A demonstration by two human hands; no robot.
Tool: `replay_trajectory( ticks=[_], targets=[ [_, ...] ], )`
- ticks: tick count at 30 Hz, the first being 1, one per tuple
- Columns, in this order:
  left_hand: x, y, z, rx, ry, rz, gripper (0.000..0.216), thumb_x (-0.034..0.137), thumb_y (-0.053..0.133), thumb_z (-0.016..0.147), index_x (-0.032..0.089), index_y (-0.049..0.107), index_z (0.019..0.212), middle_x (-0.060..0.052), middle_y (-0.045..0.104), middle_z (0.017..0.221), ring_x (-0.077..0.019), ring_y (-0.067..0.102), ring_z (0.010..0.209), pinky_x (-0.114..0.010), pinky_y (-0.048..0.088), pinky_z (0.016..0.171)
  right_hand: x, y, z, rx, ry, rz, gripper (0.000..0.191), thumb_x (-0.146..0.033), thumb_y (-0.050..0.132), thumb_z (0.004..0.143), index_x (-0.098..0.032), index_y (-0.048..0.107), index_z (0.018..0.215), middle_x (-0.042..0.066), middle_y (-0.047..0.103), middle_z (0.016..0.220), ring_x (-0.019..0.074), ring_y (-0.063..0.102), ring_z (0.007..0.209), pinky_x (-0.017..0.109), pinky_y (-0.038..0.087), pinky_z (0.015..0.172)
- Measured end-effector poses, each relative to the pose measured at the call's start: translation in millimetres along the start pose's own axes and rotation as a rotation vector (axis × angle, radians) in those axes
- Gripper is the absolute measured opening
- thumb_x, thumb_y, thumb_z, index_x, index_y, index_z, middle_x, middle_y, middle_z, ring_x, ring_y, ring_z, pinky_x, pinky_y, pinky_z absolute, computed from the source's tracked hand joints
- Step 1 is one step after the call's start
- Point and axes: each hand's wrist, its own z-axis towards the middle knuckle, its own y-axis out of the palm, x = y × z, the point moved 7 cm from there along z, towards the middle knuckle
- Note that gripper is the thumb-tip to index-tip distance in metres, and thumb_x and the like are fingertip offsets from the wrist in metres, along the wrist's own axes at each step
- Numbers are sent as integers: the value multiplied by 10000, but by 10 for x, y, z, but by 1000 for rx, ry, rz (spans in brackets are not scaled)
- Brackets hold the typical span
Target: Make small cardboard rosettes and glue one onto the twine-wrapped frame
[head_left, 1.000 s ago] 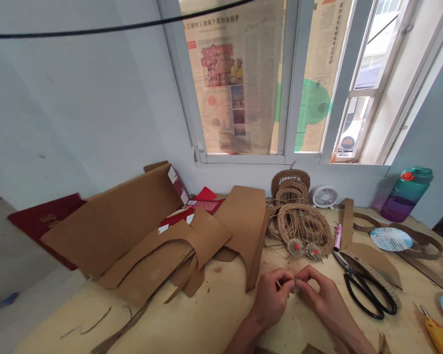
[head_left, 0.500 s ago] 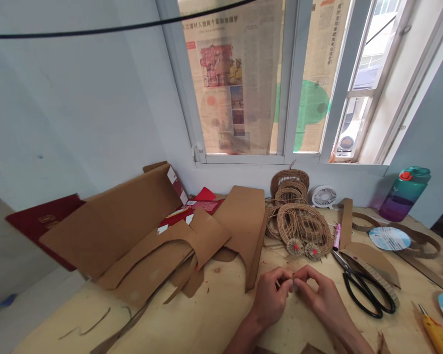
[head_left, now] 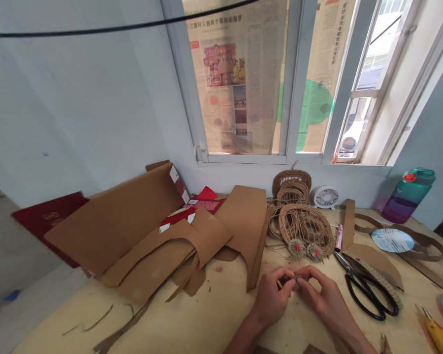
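Observation:
My left hand and my right hand meet over the wooden table, fingertips pinched together. Between them is a tiny greyish-brown piece, mostly hidden by the fingers and too small to name. Just beyond the hands lie two pleated cardboard rosettes with red centres, in front of coiled brown paper cord. To the right of my right hand, black-handled scissors rest against a cardboard half-round with a corrugated strip along its edge.
Cut cardboard sheets and an opened carton cover the left side. At the right are a pink marker, a small white fan, a teal-purple bottle, a blue-white disc and a yellow glue gun.
The whole view has shifted slightly, so things sit a little further right. Both hands stay pinched together, and slightly more of the small piece shows between the fingertips.

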Motion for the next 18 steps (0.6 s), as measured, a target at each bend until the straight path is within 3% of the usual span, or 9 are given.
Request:
replay_trajectory(
  ticks=[18],
  targets=[
    [-55,22,-15,18,34,77,156,81,479,760,166,560,656,30,530,574,-106,478,533,-194,338,525,56,28,-17,28,-27,-113,174,-317,507,838,-215,577,716,23,624,731,201,570,744,288,417,698]
  ],
)
